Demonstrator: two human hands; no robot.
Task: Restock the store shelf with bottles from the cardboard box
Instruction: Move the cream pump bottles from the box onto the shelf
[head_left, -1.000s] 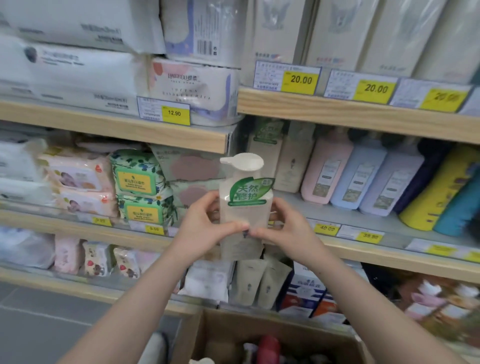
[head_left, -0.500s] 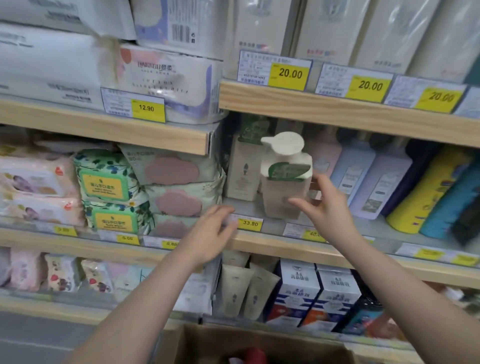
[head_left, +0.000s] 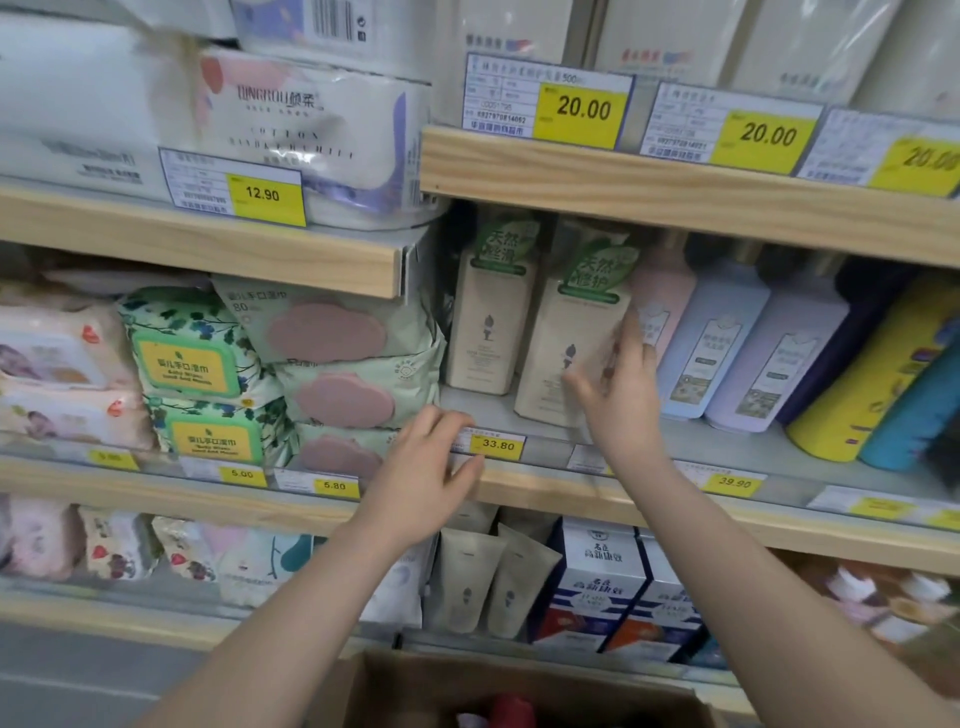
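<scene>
Centre frame, our blurred right hand (head_left: 621, 387) touches the cream green-labelled pump bottle (head_left: 569, 343), grip unclear; left hand (head_left: 426, 480) relaxed; brown cardboard box (head_left: 415, 686) cut off below.

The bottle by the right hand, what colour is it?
Cream bottle with a green label at the neck, seen in the head view.

Cream bottle (head_left: 566, 343), green label, upright on middle shelf (head_left: 519, 415); cardboard box (head_left: 467, 686) below, open.
</scene>
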